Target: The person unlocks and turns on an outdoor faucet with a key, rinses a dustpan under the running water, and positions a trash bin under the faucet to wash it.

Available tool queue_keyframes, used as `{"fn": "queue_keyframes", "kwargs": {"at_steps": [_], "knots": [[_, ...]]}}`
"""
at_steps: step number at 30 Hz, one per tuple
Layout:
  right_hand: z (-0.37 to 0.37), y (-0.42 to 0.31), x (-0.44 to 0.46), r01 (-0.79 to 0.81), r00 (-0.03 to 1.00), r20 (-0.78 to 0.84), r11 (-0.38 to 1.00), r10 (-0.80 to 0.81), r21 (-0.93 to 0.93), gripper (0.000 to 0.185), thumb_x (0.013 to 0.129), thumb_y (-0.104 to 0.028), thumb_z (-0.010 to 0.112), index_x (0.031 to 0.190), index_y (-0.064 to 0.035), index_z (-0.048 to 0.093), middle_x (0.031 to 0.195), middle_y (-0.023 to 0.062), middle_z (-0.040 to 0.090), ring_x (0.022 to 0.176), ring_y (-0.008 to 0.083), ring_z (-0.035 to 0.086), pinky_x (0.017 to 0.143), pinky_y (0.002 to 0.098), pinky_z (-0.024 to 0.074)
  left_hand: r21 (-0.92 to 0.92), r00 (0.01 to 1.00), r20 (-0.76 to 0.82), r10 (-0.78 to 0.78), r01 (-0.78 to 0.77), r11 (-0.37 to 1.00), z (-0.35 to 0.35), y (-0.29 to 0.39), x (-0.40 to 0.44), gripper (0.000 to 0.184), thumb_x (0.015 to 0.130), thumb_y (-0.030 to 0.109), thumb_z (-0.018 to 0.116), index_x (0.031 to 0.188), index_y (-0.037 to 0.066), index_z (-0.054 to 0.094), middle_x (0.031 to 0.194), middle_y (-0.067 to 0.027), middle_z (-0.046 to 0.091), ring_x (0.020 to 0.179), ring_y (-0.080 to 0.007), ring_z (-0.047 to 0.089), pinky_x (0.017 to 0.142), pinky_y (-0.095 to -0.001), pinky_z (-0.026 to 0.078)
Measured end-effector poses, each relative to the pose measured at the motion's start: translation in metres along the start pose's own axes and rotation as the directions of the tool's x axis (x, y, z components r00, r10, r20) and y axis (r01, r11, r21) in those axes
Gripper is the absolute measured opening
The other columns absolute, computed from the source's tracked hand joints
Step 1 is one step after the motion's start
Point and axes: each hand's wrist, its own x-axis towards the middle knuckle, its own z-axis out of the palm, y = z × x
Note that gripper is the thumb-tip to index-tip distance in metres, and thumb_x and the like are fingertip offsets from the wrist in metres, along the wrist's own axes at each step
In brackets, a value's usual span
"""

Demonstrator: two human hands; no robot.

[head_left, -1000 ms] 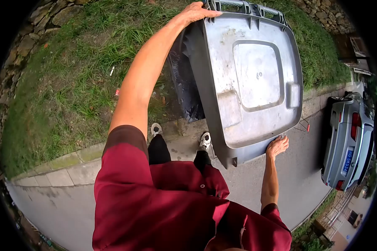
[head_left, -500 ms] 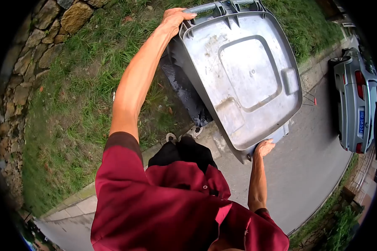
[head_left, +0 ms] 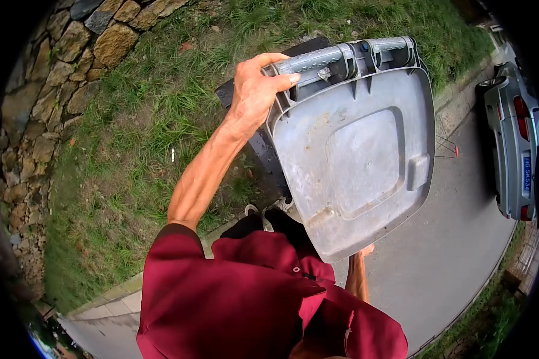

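A grey plastic wheelie bin (head_left: pixel 365 161) is tilted in front of me, with the worn, stained face of its lid towards me. My left hand (head_left: pixel 260 90) is closed around the end of the bar handle at the bin's top, thumb over the bar. Beneath the lid's near edge, my right hand (head_left: pixel 367 250) supports the bin. Most of its fingers are hidden there, and only a small part of the hand shows beside the lid. My shoes (head_left: pixel 251 210) stand at the kerb, close to the bin's left side.
A dark flat-sided object (head_left: pixel 308 46) shows behind the bin on the grass (head_left: pixel 126 155). A stone wall (head_left: pixel 60 72) runs along the left. On the road (head_left: pixel 413 269) at right stands a parked silver car (head_left: pixel 512 143). A thin red-ended item (head_left: pixel 456 151) lies near the bin.
The bin has come lower in view and closer to me, and both hands have moved down with it. Its handle bar is now fully visible, while my right hand is more hidden by the lid.
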Motion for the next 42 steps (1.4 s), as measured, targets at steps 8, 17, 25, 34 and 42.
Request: {"fn": "queue_keyframes", "kwargs": {"at_steps": [8, 17, 25, 34, 42], "knots": [[-0.004, 0.010, 0.000, -0.126, 0.992, 0.012, 0.990, 0.126, 0.061, 0.053, 0.093, -0.040, 0.039, 0.124, 0.0019, 0.046, 0.112, 0.0272, 0.057, 0.102, 0.0414, 0.056, 0.088, 0.0476, 0.0444, 0.062, 0.990, -0.138, -0.009, 0.017, 0.998, 0.016, -0.002, -0.032, 0.031, 0.071, -0.002, 0.071, 0.102, 0.000, 0.065, 0.086, -0.0023, 0.064, 0.077, -0.0082, 0.057, 0.073, -0.0228, 0.047], [-0.002, 0.012, 0.005, -0.178, 0.984, 0.033, 0.977, 0.175, 0.114, 0.051, 0.093, -0.038, 0.040, 0.124, 0.0017, 0.046, 0.111, 0.0262, 0.057, 0.102, 0.0403, 0.056, 0.088, 0.0465, 0.0446, 0.215, 0.980, -0.193, 0.054, -0.012, 0.977, 0.032, 0.003, -0.042, 0.033, 0.071, -0.001, 0.072, 0.104, 0.001, 0.065, 0.087, -0.0008, 0.063, 0.078, -0.0080, 0.056, 0.073, -0.0226, 0.046], [-0.004, 0.010, 0.006, -0.210, 0.978, 0.012, 0.966, 0.210, 0.148, 0.049, 0.093, -0.036, 0.041, 0.124, 0.0015, 0.047, 0.110, 0.0253, 0.057, 0.101, 0.0394, 0.056, 0.088, 0.0456, 0.0448, 0.210, 0.999, 0.040, -0.035, 0.026, 0.977, 0.009, 0.009, -0.016, 0.021, 0.083, 0.017, 0.064, 0.095, -0.001, 0.063, 0.079, 0.0016, 0.055, 0.074, -0.0068, 0.048, 0.071, -0.0223, 0.037], [-0.031, 0.009, 0.003, -0.254, 0.963, -0.035, 0.944, 0.267, 0.211, 0.048, 0.092, -0.034, 0.042, 0.124, 0.0013, 0.047, 0.109, 0.0243, 0.058, 0.101, 0.0383, 0.056, 0.087, 0.0445, 0.0450, 0.243, 0.620, 0.684, -0.384, 0.302, 0.922, -0.002, 0.015, 0.058, 0.037, 0.083, 0.027, 0.067, 0.102, -0.004, 0.058, 0.071, -0.0009, 0.055, 0.064, -0.0075, 0.055, 0.059, -0.0247, 0.044], [-0.050, 0.014, 0.007, -0.254, 0.957, -0.071, 0.931, 0.281, 0.262, 0.046, 0.092, -0.032, 0.043, 0.124, 0.0012, 0.048, 0.108, 0.0234, 0.058, 0.100, 0.0374, 0.056, 0.087, 0.0435, 0.0451, 0.280, 0.688, 0.638, -0.346, 0.211, 0.937, -0.003, 0.012, 0.050, 0.038, 0.081, 0.019, 0.068, 0.107, -0.007, 0.058, 0.072, -0.0060, 0.061, 0.064, -0.0100, 0.057, 0.063, -0.0263, 0.044]]}}
